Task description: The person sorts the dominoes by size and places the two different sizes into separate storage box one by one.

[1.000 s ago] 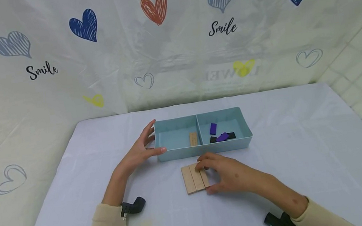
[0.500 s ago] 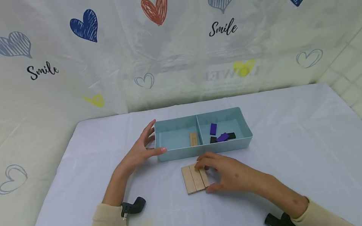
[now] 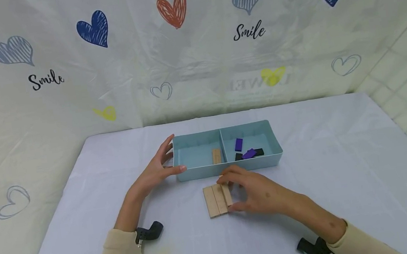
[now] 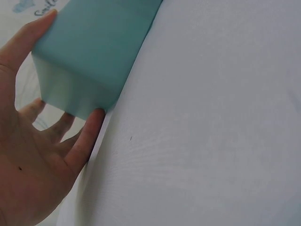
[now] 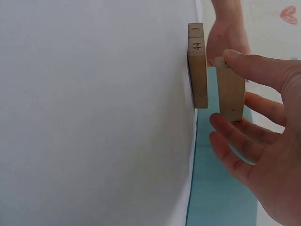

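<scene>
My right hand (image 3: 260, 190) pinches a wooden block (image 5: 232, 94) by its ends, between thumb and fingers. That block is raised off the table. Just left of it, two matching wooden blocks (image 3: 215, 200) lie side by side; in the right wrist view their ends read 9 and 44. My left hand (image 3: 155, 167) holds the left end of the pale blue divided box (image 3: 209, 171), thumb over the front wall and fingers spread along the end wall (image 4: 70, 89). One wooden block (image 3: 216, 156) is in the box's left compartment, near the divider.
In the box's right compartment lie purple pieces (image 3: 239, 144) and black pieces (image 3: 258, 152). A white cloth (image 3: 331, 161) covers the table. Behind the table hangs a sheet (image 3: 201, 54) printed with hearts. Each wrist carries a black camera (image 3: 151, 231).
The right hand has lifted the rightmost wooden block of the row of three and shifted it slightly towards the box. The left hand and box have kept their place.
</scene>
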Action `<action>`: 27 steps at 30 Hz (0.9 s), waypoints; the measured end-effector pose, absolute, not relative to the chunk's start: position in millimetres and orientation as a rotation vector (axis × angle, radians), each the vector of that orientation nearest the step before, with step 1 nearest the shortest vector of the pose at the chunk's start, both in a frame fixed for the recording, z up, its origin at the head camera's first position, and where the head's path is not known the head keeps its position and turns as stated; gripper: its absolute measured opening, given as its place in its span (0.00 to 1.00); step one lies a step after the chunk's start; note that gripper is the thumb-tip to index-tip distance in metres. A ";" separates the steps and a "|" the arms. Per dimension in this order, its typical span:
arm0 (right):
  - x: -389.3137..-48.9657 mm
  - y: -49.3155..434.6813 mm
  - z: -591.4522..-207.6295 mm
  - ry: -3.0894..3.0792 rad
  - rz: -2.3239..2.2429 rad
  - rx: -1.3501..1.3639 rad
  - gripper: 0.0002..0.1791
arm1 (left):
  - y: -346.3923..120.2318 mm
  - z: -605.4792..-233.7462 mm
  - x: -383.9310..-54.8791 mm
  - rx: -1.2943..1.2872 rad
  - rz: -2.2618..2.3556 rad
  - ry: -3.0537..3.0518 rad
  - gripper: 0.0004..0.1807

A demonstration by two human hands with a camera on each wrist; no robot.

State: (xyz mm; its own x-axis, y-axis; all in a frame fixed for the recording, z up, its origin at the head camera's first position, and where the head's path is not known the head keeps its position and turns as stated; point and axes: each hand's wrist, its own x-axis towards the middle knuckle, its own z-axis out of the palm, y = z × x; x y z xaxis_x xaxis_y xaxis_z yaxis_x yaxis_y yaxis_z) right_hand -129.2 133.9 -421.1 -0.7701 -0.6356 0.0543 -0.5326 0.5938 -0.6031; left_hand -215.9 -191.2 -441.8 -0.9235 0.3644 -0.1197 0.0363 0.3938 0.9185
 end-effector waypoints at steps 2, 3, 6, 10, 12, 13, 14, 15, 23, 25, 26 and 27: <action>-129.2 133.5 -419.8 2.653 -0.943 -0.978 0.35 | -191.1 -442.0 -216.2 0.355 1.541 2.355 0.58; -129.1 133.2 -419.3 2.653 -0.950 -0.973 0.35 | -191.1 -442.1 -216.2 0.357 1.542 2.355 0.58; -128.4 132.7 -417.8 2.647 -0.995 -0.964 0.36 | -190.4 -442.0 -216.2 0.355 1.548 2.352 0.58; -127.5 132.5 -417.0 2.624 -1.068 -0.971 0.36 | -190.2 -441.7 -216.0 0.348 1.552 2.350 0.58; -127.3 132.3 -417.3 2.617 -1.096 -0.984 0.37 | -190.6 -441.8 -215.9 0.350 1.551 2.350 0.58; -127.2 132.3 -417.5 2.616 -1.109 -0.987 0.37 | -190.8 -441.9 -215.8 0.351 1.551 2.349 0.58; -127.1 132.2 -417.6 2.618 -1.122 -0.993 0.37 | -191.1 -442.1 -215.8 0.350 1.553 2.347 0.58; -127.2 132.0 -417.6 2.621 -1.137 -0.999 0.37 | -191.3 -442.1 -215.7 0.351 1.555 2.344 0.58; -127.3 130.2 -415.4 2.676 -1.237 -1.030 0.38 | -191.8 -442.1 -215.8 0.362 1.559 2.341 0.57; -127.6 129.9 -415.7 2.682 -1.254 -1.040 0.38 | -191.5 -441.5 -215.8 0.364 1.558 2.342 0.57; -127.9 129.8 -416.0 2.685 -1.259 -1.041 0.38 | -191.3 -441.2 -215.7 0.364 1.558 2.342 0.58; -128.1 129.7 -416.3 2.688 -1.263 -1.046 0.38 | -191.3 -441.3 -215.7 0.365 1.557 2.342 0.58</action>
